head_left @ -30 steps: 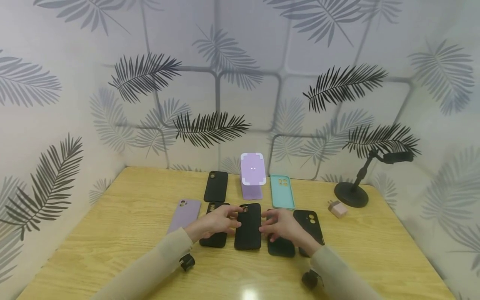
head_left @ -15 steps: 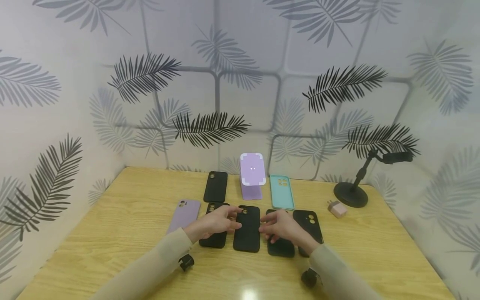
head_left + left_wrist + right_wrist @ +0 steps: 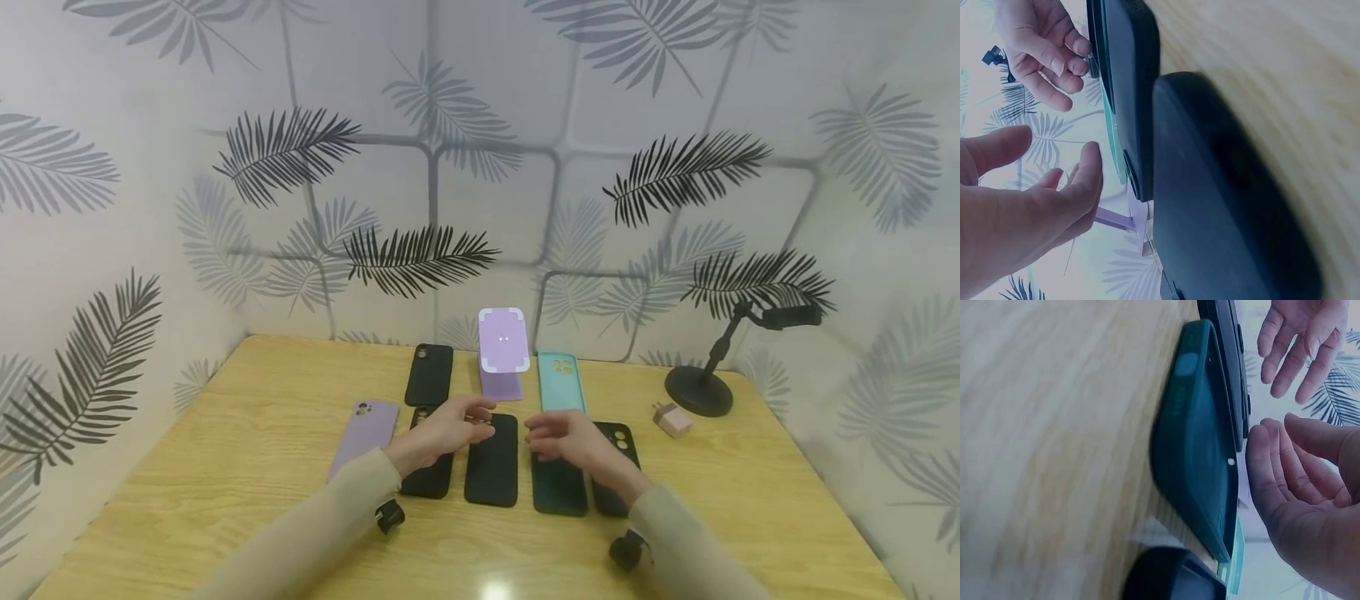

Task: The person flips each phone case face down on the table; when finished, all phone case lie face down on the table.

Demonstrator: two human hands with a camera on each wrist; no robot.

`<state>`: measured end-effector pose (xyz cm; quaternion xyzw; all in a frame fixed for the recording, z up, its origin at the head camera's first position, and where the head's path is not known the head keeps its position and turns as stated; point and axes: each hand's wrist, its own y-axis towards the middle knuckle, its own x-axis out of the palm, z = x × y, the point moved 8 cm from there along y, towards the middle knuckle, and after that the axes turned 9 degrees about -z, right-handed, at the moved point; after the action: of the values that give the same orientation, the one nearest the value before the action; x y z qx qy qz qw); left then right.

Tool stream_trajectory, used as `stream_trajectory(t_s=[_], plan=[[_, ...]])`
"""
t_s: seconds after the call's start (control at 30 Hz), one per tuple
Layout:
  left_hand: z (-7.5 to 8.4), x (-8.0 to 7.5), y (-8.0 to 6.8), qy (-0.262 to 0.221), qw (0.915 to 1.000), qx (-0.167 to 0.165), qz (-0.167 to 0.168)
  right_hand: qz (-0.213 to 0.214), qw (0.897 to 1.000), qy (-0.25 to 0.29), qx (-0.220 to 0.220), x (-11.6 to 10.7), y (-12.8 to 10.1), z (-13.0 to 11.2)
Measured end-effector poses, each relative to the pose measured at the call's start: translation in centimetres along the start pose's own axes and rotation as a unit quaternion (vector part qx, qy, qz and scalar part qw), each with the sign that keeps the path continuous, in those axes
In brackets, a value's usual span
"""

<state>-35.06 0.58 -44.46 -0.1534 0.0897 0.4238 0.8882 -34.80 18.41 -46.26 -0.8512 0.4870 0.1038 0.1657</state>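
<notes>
On the near middle of the wooden table [image 3: 225, 467] | left hand [image 3: 442, 429] and right hand [image 3: 566, 440] hover apart, fingers loose, holding nothing | black phone case [image 3: 492, 460] lies flat between them | dark green case [image 3: 558, 483] just right of it | purple stand [image 3: 503, 352] farther back.

Head view: from above the near table [image 3: 225, 467] edge, facing forward and down; takes in the whole tabletop and far wall.
Left wrist view: very close, low by the left hand [image 3: 1029, 212], rolled sideways; looks rightward along the black case [image 3: 1229, 206].
Right wrist view: very close, low by the right hand [image 3: 1310, 500], rolled sideways; looks leftward over the dark green case [image 3: 1197, 456].
Shared: both hands and the middle cases appear in all three.
</notes>
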Motion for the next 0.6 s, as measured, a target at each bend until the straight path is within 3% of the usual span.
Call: stream_trajectory(t_s=[0.27, 0.6], plan=[[1.6, 0.8, 2.1, -0.023, 0.9988, 0.030, 0.031, 0.005, 0.999, 0.005, -0.031, -1.9, -0.2, 0.2], [1.9, 2.4, 5.3, -0.049, 0.9968, 0.030, 0.056, 0.067, 0.997, 0.004, -0.044, -5.7, -0.7, 1.1]])
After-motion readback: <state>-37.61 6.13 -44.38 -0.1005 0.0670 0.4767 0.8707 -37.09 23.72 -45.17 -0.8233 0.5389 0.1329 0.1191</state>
